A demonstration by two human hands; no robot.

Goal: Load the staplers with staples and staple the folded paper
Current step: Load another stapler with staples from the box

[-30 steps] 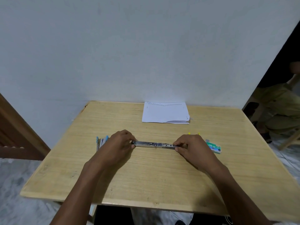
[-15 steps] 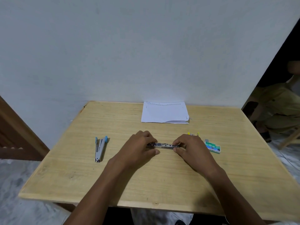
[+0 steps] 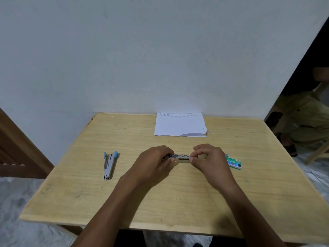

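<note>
Both hands hold a small metal stapler (image 3: 180, 157) just above the middle of the wooden table (image 3: 178, 198). My left hand (image 3: 154, 161) pinches its left end and my right hand (image 3: 210, 157) grips its right end. A second stapler with blue tips (image 3: 109, 164) lies slightly spread open on the table's left side. A green staple box (image 3: 234, 163) sits just right of my right hand, with a speck of yellow (image 3: 217, 146) showing behind that hand. The folded white paper (image 3: 180, 124) lies at the table's far edge by the wall.
A grey wall rises right behind the table. A dark wooden frame (image 3: 16, 154) stands at the left. At the right, past the wall's edge, a person sits (image 3: 306, 118) near a wooden stool leg (image 3: 318, 152).
My left hand slid right along the stapler from its stretched-out end, uncovering the blue-tipped stapler. The metal piece between my hands has got much shorter, and both hands now sit close together.
</note>
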